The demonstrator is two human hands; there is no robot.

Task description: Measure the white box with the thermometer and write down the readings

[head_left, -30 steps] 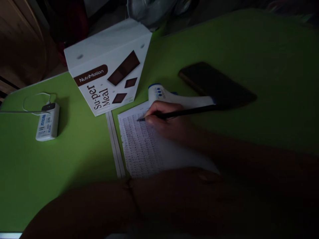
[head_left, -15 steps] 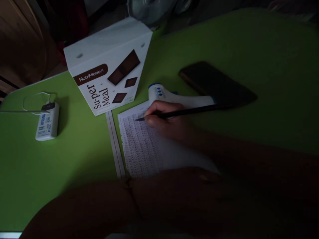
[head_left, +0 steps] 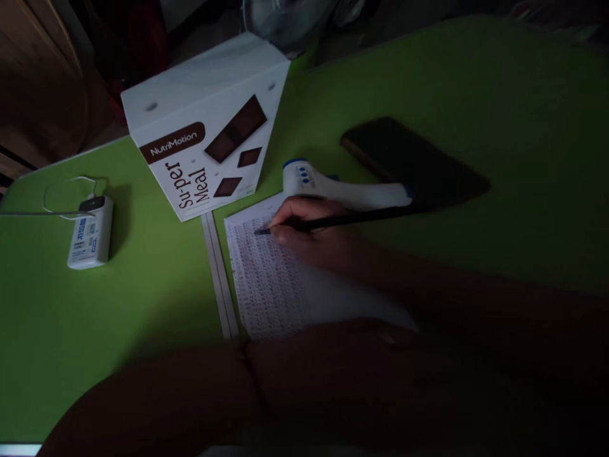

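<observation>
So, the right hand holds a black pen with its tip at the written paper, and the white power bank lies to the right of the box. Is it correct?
Not quite: the head view shows the power bank to the left of the box. The right hand does hold the black pen, tip at the written paper.

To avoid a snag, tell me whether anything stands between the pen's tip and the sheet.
Nothing visible does: the pen, held in the right grip, has its tip at the sheet; the white device lies beyond the grip.

head view | from wearer's head | facing forward, down | near, above green tabletop (head_left: pixel 157 273)
</observation>
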